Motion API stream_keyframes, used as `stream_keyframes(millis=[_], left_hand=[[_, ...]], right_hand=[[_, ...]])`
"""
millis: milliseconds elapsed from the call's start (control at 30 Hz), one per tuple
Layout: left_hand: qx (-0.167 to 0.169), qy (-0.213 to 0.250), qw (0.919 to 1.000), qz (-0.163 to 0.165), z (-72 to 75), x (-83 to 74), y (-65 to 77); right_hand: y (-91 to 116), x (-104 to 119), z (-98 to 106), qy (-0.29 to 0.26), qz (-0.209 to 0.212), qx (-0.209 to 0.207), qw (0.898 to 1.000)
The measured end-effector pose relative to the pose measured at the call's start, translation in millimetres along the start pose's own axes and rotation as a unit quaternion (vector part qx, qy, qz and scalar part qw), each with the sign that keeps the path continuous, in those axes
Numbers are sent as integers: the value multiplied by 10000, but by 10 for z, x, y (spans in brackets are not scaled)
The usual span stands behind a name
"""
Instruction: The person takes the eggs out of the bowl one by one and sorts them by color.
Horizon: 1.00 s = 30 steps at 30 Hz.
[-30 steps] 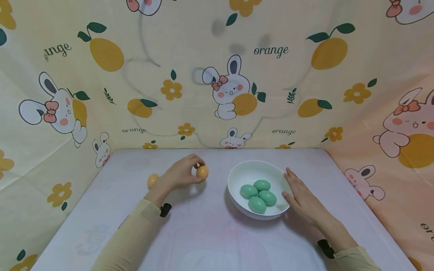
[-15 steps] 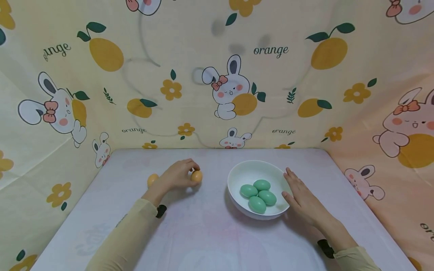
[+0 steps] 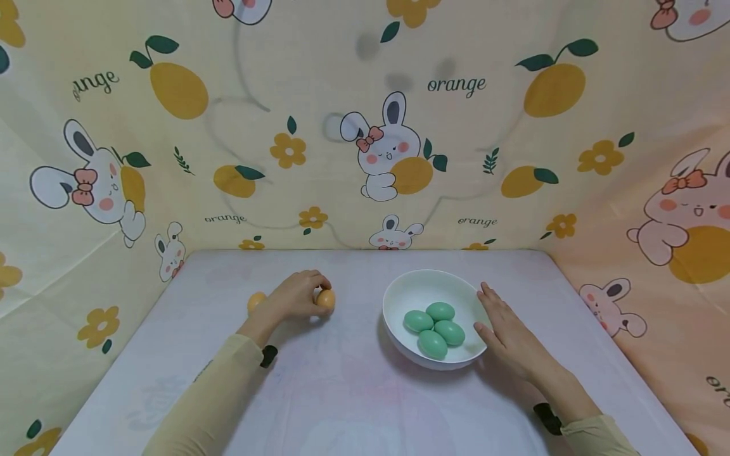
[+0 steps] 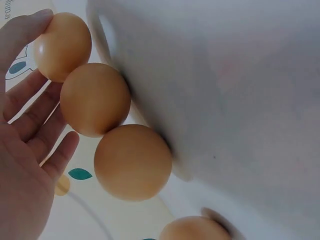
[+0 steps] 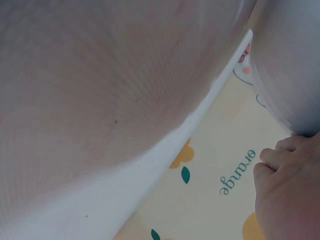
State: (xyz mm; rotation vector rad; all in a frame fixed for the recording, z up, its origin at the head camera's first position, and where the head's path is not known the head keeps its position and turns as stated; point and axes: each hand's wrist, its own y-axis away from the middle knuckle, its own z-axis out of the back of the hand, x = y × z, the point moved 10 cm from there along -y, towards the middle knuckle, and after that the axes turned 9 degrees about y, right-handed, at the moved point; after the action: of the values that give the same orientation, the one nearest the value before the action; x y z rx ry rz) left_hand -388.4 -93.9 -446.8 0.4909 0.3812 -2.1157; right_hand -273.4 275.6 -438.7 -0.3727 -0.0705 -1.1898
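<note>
My left hand (image 3: 289, 296) pinches a brown egg (image 3: 326, 299) between thumb and fingers, low over the table left of the bowl. In the left wrist view, the thumb lies on this egg, and two more brown eggs stand in a row beside it, a middle one (image 4: 95, 100) and a nearer one (image 4: 132, 162). The hand hides both in the head view. Another brown egg (image 3: 256, 302) sits behind the left wrist. My right hand (image 3: 510, 329), fingers straight, rests against the right side of a white bowl (image 3: 428, 284) that holds several green eggs (image 3: 449, 333).
The white-covered table (image 3: 342, 405) meets a patterned cloth backdrop (image 3: 319, 82) at its back edge. Cloth walls with rabbits and oranges also stand at left and right. The bowl takes up the right middle of the table.
My left hand has moved left and slightly down with the brown egg, away from the bowl. The right hand, the bowl and the green eggs have stayed in place.
</note>
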Motion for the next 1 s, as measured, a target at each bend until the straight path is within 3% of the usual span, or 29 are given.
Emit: stream_keyframes(millis=[600, 1000], left_hand=[[141, -200, 9996, 126, -5, 48, 23], [183, -95, 9996, 177, -30, 55, 37]], right_hand=[[4, 16, 11, -26, 36, -47, 10000], [10, 21, 8, -19, 103, -71, 9999]])
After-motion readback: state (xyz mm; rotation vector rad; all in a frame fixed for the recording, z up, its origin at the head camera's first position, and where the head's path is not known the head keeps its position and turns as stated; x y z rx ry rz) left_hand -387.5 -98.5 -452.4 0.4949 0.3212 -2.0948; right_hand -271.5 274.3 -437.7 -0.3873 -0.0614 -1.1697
